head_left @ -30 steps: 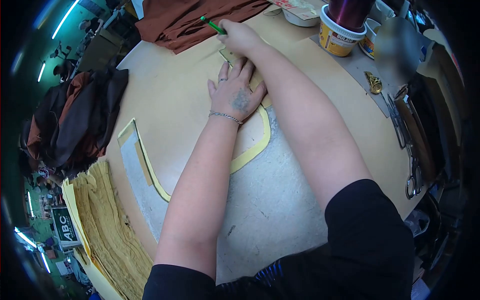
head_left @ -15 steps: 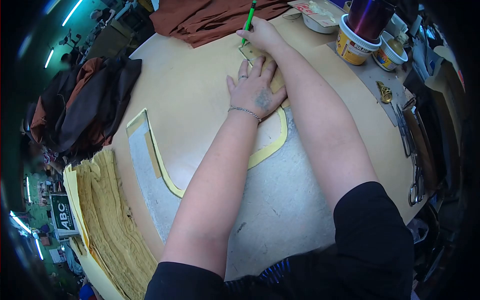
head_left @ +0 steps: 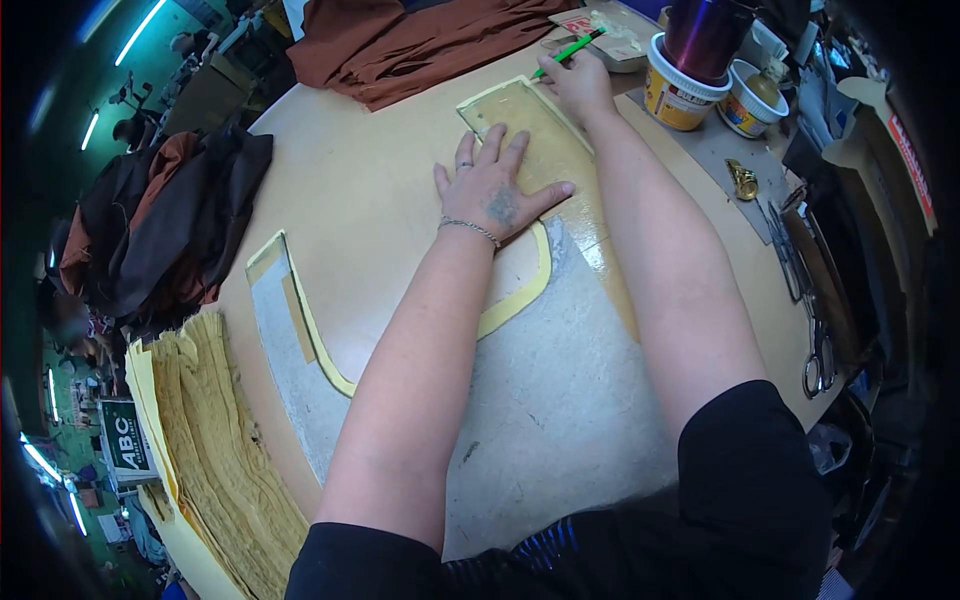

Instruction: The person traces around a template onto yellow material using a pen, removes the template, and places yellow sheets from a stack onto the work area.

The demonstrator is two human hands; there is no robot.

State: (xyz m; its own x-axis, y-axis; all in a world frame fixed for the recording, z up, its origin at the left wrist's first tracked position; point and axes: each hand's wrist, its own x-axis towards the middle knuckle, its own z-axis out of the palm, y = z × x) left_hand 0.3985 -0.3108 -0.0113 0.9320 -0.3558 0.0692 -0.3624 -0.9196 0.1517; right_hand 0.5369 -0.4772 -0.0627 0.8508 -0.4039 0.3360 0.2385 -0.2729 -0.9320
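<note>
Looking at a grey, U-notched flat template (head_left: 560, 400) with yellow edging, laid on the beige tabletop (head_left: 370, 180). Runs away from the body along its glossy amber arm (head_left: 548, 130), leaning leftward to a squared far end. Just off that end's right corner, hovering close with a slim green pencil (head_left: 576, 48): pinched between thumb and fingers of the right hand (head_left: 584, 92), the nearer one, slanting down leftward to its tip. Lower down, across the inner edge, bracing with the left hand (head_left: 492, 195), palm down, fingers spread open, gripping nothing.

In the way: the right forearm, hiding part of the outer edge, and the left palm, covering part of the inner. Beyond the right hand, spotting a white-and-yellow plastic tub (head_left: 680, 95); farther right, steel scissors (head_left: 820, 370). Past the far end, rust-brown cloth (head_left: 430, 45); to the left, stacked ochre sheets (head_left: 225, 440).
</note>
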